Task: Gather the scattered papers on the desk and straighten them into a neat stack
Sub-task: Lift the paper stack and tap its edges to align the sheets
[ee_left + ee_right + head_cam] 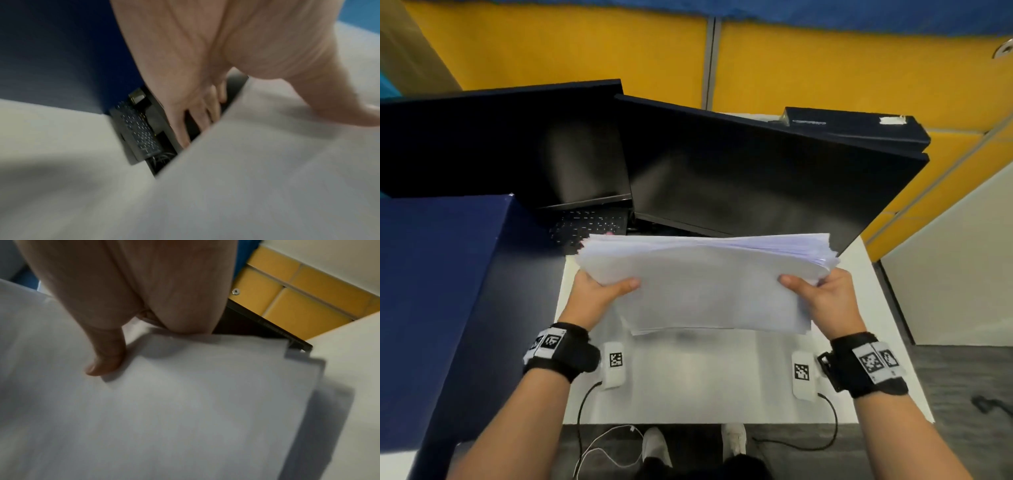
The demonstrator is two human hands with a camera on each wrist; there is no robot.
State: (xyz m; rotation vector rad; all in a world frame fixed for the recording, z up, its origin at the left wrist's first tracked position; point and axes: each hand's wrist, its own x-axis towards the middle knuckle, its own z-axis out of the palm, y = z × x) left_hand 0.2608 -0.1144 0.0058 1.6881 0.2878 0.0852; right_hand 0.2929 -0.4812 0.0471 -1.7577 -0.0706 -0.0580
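Observation:
A thick stack of white papers (pixel 709 284) is held up over the white desk (pixel 705 387), tilted, with its near edge low. The far edges of the sheets fan out unevenly. My left hand (pixel 599 291) grips the stack's left side, thumb on top and fingers underneath. My right hand (pixel 822 294) grips the right side the same way. In the left wrist view the papers (pixel 257 186) fill the lower right under my left hand (pixel 205 84). In the right wrist view my right hand (pixel 115 340) has its thumb pressed on the top sheet of the papers (pixel 174 410).
Two dark monitors (pixel 739 178) stand close behind the stack, with a black keyboard (pixel 585 228) below them. A large dark blue box (pixel 445 291) crowds the left. Two small white tagged devices (pixel 614 365) with cables lie on the desk near its front edge. Yellow partition panels (pixel 825 61) rise behind.

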